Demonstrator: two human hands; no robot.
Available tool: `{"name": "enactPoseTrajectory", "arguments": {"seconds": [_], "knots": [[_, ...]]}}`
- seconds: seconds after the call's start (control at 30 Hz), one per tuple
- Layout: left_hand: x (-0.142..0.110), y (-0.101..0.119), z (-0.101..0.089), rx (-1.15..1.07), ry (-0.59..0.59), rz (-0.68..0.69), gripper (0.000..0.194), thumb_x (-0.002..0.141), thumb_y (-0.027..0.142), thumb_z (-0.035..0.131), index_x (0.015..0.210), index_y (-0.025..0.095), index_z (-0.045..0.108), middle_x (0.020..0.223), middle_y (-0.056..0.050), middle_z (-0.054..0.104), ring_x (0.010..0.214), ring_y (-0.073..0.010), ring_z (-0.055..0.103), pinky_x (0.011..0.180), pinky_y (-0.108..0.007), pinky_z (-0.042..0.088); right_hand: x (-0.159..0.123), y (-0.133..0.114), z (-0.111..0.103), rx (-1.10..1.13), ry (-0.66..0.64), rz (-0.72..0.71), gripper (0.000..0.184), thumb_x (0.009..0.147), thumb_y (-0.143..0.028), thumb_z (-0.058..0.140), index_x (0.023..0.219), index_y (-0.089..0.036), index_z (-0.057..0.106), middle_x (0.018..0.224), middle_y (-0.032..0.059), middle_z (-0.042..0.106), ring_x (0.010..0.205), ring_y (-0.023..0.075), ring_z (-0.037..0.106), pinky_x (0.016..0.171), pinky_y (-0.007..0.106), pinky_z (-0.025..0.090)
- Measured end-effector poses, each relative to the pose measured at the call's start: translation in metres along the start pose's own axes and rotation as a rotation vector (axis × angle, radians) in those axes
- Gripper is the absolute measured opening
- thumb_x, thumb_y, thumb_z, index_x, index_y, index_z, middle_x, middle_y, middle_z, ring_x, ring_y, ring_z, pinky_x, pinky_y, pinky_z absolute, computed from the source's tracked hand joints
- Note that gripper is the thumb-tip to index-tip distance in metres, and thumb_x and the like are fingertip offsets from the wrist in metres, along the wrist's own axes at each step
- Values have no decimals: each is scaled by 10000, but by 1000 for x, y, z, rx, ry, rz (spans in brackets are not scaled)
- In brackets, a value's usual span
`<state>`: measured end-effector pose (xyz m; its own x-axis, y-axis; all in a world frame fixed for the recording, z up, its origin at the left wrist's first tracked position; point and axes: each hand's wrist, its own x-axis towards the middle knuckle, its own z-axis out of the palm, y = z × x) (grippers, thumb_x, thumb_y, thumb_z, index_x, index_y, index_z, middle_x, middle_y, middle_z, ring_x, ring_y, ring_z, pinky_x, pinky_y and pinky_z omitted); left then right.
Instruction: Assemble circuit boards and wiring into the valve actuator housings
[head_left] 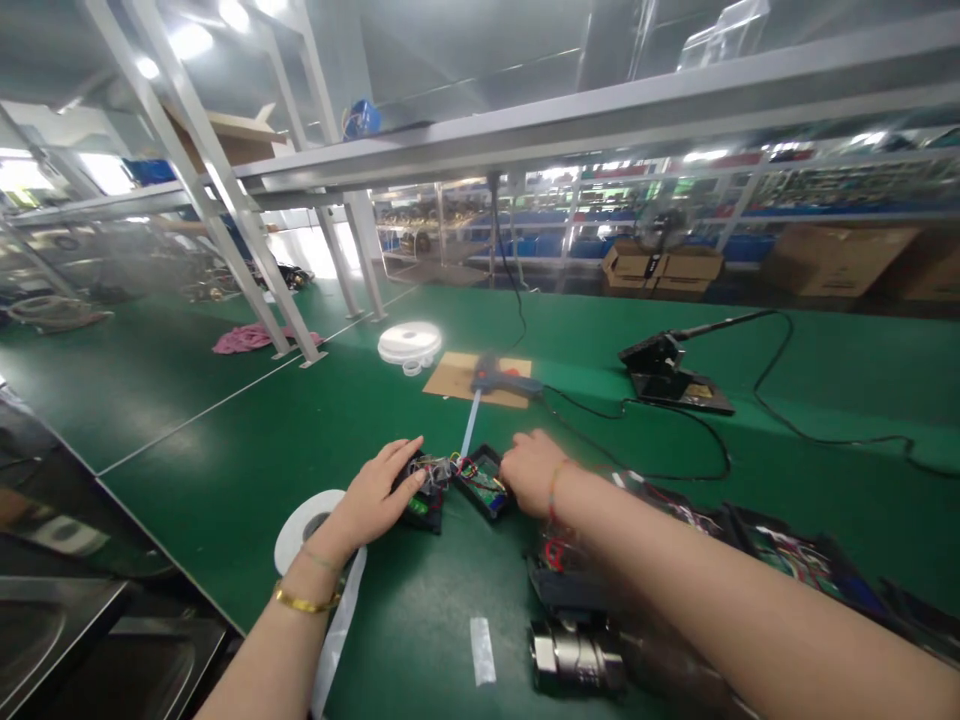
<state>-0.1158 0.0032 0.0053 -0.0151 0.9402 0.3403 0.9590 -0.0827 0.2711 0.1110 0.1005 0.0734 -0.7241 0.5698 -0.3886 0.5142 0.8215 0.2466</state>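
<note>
On the green bench lie two small black cases with circuit boards and coloured wires inside. My left hand [379, 492] rests on the left case [422, 497], fingers stretched and laid over it. My right hand [529, 470] is curled at the edge of the right case [481, 482], its fingers tucked under and hidden. A bundle of wires [442, 467] links the two cases between my hands. A gold bangle sits on my left wrist, a thin cord on my right.
A white tape roll [304, 525] lies under my left wrist with a strip trailing toward me. A blue glue gun [499, 382] rests on cardboard [450, 378] behind. A soldering iron stand [667, 375] is at right. More black units [787, 555] and a metal cylinder [574, 655] lie near my right forearm.
</note>
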Motion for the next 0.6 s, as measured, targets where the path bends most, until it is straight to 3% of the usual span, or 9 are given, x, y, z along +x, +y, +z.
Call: {"name": "enactPoseTrajectory", "arguments": {"seconds": [0.17,0.3,0.37,0.43,0.5,0.6], "knots": [[-28,61,19,164,80,-243,644,1005,537,321,1343,52,578,1178,-232,635,927,-358,694,816,-536,555,-3,6,7,46,26,59,193,957,-307,670,1053,-140,681,1161,83,676,1140,261,616,984,481,496],[-47,103,27,225,187,-291,613,1014,509,346,1308,30,592,1227,-266,600,834,-331,711,697,-468,571,-8,9,15,108,67,72,182,954,-303,682,1026,-136,686,1116,76,694,1074,242,654,937,459,539],[-58,115,26,236,249,-258,565,1012,487,389,1318,55,587,1349,-278,539,947,-338,704,727,-446,575,-16,12,18,155,129,67,158,951,-289,686,1002,-140,694,1079,66,708,1030,229,674,913,448,557],[-74,124,25,232,380,-173,488,999,430,459,1332,93,576,1413,-259,506,1128,-363,640,840,-473,558,-32,14,20,212,256,49,113,940,-227,685,1019,-149,706,1096,65,718,1067,236,667,945,461,544],[-96,130,29,190,510,15,395,970,291,529,1326,127,577,1375,-200,569,1244,-332,569,982,-471,500,-58,15,23,274,444,38,190,923,-128,639,1095,-159,716,1184,86,713,1172,252,623,1034,477,494],[-136,127,40,199,455,384,369,941,250,535,1275,117,618,1287,-122,670,1249,-277,571,1051,-395,450,-112,10,35,355,713,59,344,916,-88,536,1211,-162,696,1304,114,674,1283,268,552,1128,492,428]]}}
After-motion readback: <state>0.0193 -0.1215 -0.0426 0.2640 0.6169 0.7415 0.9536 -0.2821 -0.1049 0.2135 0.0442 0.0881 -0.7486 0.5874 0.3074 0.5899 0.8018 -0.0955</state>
